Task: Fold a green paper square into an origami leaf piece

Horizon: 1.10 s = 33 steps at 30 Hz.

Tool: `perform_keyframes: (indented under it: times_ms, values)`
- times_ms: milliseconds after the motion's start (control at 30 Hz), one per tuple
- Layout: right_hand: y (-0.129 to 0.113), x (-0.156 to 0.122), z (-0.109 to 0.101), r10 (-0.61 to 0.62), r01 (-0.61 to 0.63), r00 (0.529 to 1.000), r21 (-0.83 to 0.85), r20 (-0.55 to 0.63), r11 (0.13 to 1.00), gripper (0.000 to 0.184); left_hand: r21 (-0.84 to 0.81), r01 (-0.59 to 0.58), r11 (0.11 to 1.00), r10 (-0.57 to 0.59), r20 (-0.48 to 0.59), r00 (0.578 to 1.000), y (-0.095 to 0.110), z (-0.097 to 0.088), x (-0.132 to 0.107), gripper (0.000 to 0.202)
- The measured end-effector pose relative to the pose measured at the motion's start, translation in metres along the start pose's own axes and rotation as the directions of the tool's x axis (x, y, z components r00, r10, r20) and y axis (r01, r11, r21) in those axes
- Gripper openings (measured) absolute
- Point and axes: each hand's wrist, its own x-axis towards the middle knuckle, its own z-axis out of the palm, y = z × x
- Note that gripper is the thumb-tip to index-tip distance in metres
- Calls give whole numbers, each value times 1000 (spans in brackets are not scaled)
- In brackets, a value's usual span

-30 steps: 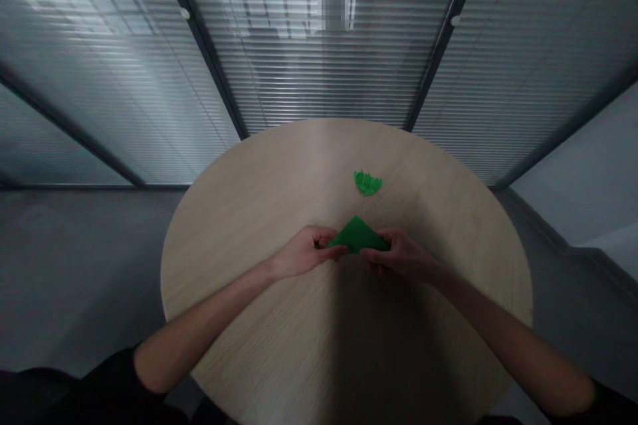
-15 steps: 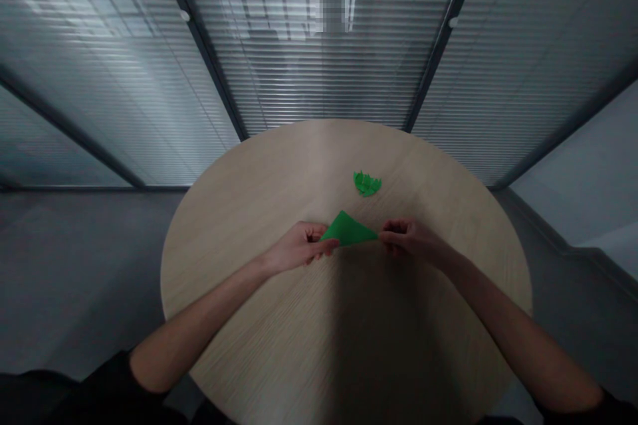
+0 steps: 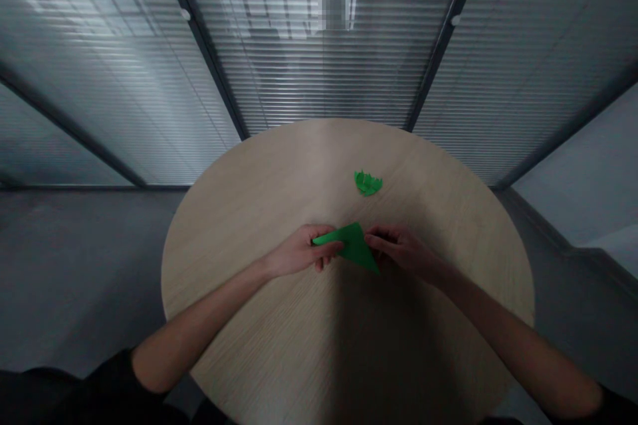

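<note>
Turned since a moment ago, the green paper triangle [image 3: 351, 246] now points lower right at frame centre, pinched between left hand [image 3: 299, 254] and right hand [image 3: 399, 251].

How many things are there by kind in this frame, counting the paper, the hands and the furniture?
Green paper: 2, the flat triangle pinched between both hands, and the small jagged piece lying apart from it, farther out.
Hands: 2, the left hand and the right hand.
Round wooden table: 1.
Total: 5.
</note>
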Motion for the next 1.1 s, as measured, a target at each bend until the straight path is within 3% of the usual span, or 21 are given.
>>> perform_keyframes:
  times_ms: [233,600,933,1100]
  values:
    - [0,-4,-3,71,-101,986,196,154,975,47,-144,-97,985,102,28,994,2,2,-1,44]
    - [0,-7,-8,90,-159,973,335,213,929,42,-255,-86,963,102,49,994,8,4,-5,61]
    - [-4,-7,-3,144,-206,970,345,196,916,38,-254,-125,959,128,-4,992,8,6,-4,56]
    - [-4,-8,-4,110,-178,974,370,198,912,39,-257,-180,950,158,-103,982,7,10,-3,44]
